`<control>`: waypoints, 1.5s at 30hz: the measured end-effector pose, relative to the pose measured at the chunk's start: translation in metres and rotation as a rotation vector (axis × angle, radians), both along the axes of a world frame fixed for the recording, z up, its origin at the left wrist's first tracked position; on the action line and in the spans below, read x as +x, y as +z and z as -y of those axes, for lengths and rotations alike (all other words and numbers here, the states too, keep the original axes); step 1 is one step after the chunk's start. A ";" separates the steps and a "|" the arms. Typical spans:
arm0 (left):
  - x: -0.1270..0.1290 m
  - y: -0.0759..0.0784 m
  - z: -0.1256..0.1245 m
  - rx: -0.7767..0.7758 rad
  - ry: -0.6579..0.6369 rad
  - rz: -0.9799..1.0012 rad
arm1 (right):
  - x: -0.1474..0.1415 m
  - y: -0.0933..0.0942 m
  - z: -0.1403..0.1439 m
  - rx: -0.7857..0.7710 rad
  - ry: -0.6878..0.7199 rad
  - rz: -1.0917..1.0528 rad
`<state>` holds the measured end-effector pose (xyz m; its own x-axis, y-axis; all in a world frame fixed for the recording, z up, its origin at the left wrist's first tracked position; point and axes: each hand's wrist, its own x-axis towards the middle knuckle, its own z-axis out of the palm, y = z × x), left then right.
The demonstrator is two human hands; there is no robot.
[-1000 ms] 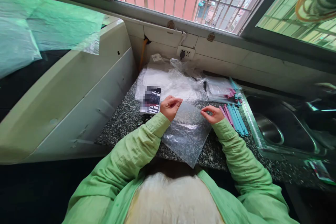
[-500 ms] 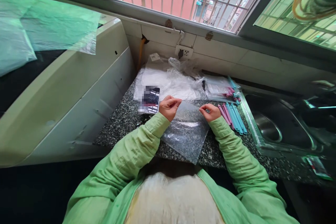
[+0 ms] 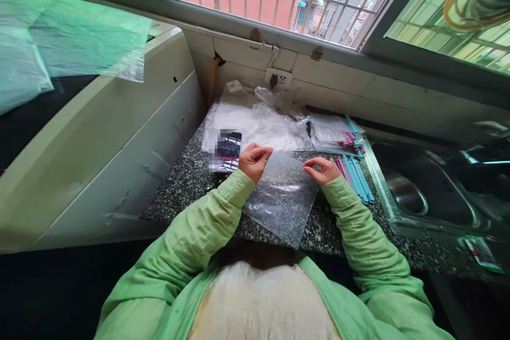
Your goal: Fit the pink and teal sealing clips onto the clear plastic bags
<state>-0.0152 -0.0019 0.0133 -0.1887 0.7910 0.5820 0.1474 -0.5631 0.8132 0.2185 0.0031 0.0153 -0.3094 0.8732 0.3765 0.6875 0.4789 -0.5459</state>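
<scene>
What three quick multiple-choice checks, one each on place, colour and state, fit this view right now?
1. Where are the sticks?
A. in the sink
B. on the counter, right of the right hand
C. on the phone

2. What colours are the sticks?
A. pink and blue
B. yellow and black
C. all white

3. How is the bag held?
A. lying untouched
B. left hand only
C. pinched by both hands

Answers: B, they lie beside the right hand on the counter; A, both colours show; C, the left hand and right hand grip its top edge.
</scene>
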 end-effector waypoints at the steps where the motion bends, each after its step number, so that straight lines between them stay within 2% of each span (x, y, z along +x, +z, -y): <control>1: 0.000 0.000 0.000 0.001 0.004 0.004 | 0.003 0.001 0.000 -0.024 0.010 0.011; 9: 0.000 0.001 0.002 0.000 -0.012 -0.011 | 0.017 0.007 -0.001 -0.074 0.034 0.091; 22: 0.002 0.004 0.006 0.015 -0.005 -0.036 | 0.019 -0.015 -0.012 0.126 -0.123 0.157; 31: -0.002 0.003 0.002 0.001 0.023 -0.009 | 0.029 -0.011 -0.014 -0.059 -0.058 0.012; 36: -0.003 0.004 0.001 0.014 0.029 -0.016 | 0.037 -0.006 -0.014 -0.133 -0.018 0.021; 45: -0.004 0.005 0.002 0.028 0.043 -0.013 | 0.036 -0.007 -0.011 -0.125 -0.063 -0.007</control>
